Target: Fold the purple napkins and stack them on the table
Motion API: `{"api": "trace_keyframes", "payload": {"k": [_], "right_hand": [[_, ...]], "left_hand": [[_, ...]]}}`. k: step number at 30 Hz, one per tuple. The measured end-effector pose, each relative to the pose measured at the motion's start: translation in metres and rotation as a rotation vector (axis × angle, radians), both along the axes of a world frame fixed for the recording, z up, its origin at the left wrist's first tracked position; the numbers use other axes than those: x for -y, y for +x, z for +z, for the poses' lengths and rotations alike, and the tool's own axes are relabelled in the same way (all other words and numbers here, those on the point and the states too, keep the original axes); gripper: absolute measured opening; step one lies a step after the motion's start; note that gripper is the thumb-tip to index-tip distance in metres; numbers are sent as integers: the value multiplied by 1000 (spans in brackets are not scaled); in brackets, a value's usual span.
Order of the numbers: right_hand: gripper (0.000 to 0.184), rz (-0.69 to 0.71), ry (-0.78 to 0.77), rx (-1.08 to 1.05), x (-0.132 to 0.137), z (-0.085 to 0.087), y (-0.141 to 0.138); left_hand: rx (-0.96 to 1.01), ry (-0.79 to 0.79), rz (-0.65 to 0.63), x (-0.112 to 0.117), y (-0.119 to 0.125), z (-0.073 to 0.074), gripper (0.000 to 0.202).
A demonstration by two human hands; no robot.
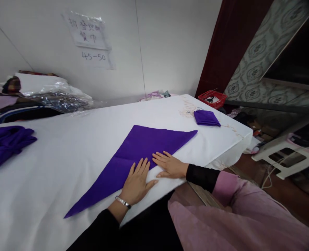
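Note:
A purple cloth [138,150] folded into a long triangle lies on the white table [73,139]. My left hand [137,181] rests flat on its near edge, fingers stretched out, a silver bracelet on the wrist. My right hand [170,164] lies flat beside it on the same edge, fingers spread and pointing left. Neither hand holds anything.
A small folded purple cloth [206,118] sits near the table's far right corner. A heap of purple cloths [5,144] lies at the left edge. Plastic-wrapped bundles [44,94] are stacked against the wall. A red basket [212,98] and a white stool [285,155] stand to the right.

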State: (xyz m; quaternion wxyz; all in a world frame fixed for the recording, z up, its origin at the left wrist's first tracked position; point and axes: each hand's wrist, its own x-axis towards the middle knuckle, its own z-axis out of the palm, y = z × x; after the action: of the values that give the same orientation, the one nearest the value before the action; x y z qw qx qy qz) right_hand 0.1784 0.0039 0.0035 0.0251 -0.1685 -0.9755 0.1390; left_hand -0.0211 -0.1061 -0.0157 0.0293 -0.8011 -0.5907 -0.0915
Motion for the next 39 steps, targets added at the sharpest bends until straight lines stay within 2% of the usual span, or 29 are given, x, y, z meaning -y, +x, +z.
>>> {"api": "trace_keyframes", "payload": {"k": [12,19,29,39], "right_hand": [[75,-230,-22,45,-57,5,75],[74,-361,-20,70,-85,2,105],[74,-439,-29,105,-130,0,131],[70,-518,14,163,-159,-3,133]], "left_hand": [[-14,59,-20,-1,-7,-7,72],[-44,66,-26,-2,-10,-9,73],[-55,98,-44,-1,-13,-11,75],[-117,222,-90,-2,-15,-11,82]]}}
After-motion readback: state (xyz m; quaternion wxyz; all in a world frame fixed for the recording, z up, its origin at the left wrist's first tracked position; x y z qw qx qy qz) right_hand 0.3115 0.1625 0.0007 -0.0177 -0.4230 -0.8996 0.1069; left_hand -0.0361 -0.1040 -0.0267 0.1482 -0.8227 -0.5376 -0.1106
